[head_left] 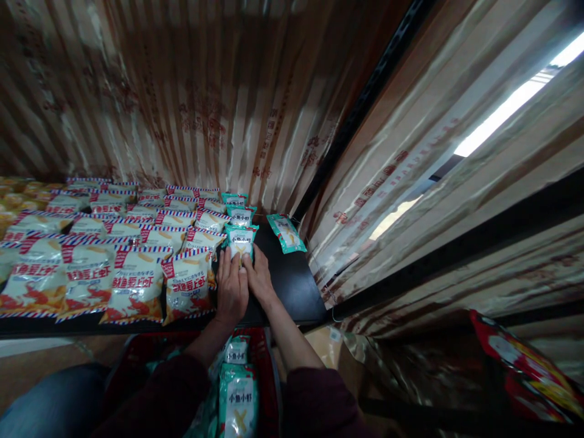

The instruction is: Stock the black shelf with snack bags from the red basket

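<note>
A green and white snack bag (pixel 239 236) stands upright at the front of a short row on the black shelf. My left hand (pixel 232 285) lies against its lower left front, fingers stretched upward along it. From the right, my right hand (pixel 258 271) grips the same bag's lower edge, its thumb on the front. Between them the hands cover the bottom of the bag. Behind it stand a second green bag (pixel 240 215) and a third green bag (pixel 235 199). One more green bag (pixel 287 233) leans by itself to the right, near the shelf's corner.
Rows of white snack bags (pixel 137 283) with striped edges fill the shelf (pixel 296 295) to the left. Below it, a red crate (pixel 272 383) holds more green bags (pixel 239 398). Printed plastic sheeting (pixel 214 103) hangs behind, and a black post (pixel 351 115) rises at the corner.
</note>
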Demonstrator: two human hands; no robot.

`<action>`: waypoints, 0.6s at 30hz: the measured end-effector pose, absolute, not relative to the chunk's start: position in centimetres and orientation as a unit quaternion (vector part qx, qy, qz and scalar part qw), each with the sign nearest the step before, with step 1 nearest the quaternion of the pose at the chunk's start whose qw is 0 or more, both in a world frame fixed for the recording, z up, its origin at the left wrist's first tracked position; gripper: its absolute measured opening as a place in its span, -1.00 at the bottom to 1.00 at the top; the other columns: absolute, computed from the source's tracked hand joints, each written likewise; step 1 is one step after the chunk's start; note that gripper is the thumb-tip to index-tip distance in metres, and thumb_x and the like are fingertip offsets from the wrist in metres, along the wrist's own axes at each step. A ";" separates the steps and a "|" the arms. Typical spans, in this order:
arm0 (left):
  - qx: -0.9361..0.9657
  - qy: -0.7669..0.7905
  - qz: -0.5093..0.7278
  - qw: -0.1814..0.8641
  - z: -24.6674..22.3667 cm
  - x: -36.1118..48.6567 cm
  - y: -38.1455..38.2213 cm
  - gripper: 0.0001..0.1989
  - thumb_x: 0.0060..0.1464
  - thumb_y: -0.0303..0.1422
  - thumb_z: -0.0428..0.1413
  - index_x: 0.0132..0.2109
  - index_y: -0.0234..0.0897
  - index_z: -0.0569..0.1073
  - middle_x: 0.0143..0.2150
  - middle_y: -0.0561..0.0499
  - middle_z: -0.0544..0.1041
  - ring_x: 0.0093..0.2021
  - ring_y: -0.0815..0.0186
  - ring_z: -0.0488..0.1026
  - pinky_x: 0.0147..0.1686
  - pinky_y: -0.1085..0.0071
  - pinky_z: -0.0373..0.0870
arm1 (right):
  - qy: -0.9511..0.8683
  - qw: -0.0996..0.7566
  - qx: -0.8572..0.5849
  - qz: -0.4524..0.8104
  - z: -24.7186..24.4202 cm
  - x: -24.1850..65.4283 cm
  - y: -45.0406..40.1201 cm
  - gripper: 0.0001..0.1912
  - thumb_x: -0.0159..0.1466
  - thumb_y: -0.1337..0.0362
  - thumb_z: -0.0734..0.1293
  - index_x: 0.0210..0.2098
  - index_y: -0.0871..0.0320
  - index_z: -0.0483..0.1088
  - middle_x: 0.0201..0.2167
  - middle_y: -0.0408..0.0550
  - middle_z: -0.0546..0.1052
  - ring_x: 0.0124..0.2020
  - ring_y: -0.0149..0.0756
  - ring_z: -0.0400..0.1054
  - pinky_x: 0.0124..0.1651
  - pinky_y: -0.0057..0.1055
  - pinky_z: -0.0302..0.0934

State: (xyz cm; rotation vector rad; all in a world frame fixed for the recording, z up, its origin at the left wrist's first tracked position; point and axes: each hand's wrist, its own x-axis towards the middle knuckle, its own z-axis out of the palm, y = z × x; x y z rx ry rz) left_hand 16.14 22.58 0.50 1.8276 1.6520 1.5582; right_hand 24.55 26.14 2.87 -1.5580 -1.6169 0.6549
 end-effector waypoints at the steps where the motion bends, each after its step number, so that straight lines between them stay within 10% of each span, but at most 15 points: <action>1: 0.625 0.562 0.531 0.107 0.4 16.2 22.6 -0.56 0.23 -0.39 -0.20 0.20 -0.44 0.22 0.32 -0.30 0.09 0.36 0.11 -0.10 0.26 0.02 -0.03 | -0.624 0.399 -0.615 0.271 2.9 24.6 26.2 -0.37 0.29 -0.01 0.06 0.21 0.26 0.15 0.22 0.15 0.24 0.27 -0.12 0.03 0.30 -0.13 -0.11; 18: 0.661 0.548 0.511 0.040 0.7 16.2 23.1 -0.42 0.08 -0.59 -0.16 0.27 -0.38 0.08 0.33 -0.32 0.05 0.36 0.06 -0.12 0.21 -0.05 0.07 | -0.543 0.461 -0.590 0.381 5.1 24.6 32.3 -0.38 0.25 -0.12 0.13 0.22 0.01 0.17 0.12 -0.06 0.39 0.14 -0.20 0.26 0.20 -0.25 0.04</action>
